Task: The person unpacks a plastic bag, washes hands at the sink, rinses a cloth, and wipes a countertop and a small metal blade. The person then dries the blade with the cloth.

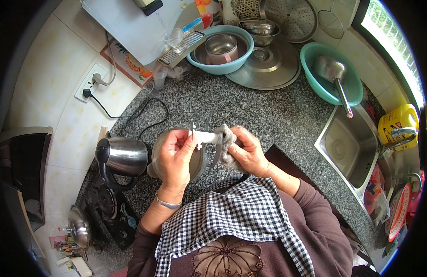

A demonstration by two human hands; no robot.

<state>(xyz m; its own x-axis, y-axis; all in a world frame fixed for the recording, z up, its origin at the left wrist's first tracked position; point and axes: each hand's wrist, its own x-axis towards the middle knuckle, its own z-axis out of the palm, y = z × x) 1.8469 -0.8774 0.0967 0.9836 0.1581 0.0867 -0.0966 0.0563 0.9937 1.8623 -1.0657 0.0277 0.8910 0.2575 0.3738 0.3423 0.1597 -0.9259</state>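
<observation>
Between my two hands is a white plastic blade holder (208,137) with curved metal blades, perhaps a food processor's blade unit. My left hand (177,152) pinches its left end between thumb and fingers. A bunched grey cloth (226,147) is in my right hand (249,150), pressed around the right end, beside a blade. Below my left hand, a round container (159,143) rests on the speckled stone counter, partly covered by the hand; its contents cannot be told.
A steel electric kettle (127,155) stands at left by a gas hob (108,202). Basins (248,59), a large steel lid (286,71) and a green basin (305,65) with a steel ladle (342,91) sit behind. The sink (326,138) is at right.
</observation>
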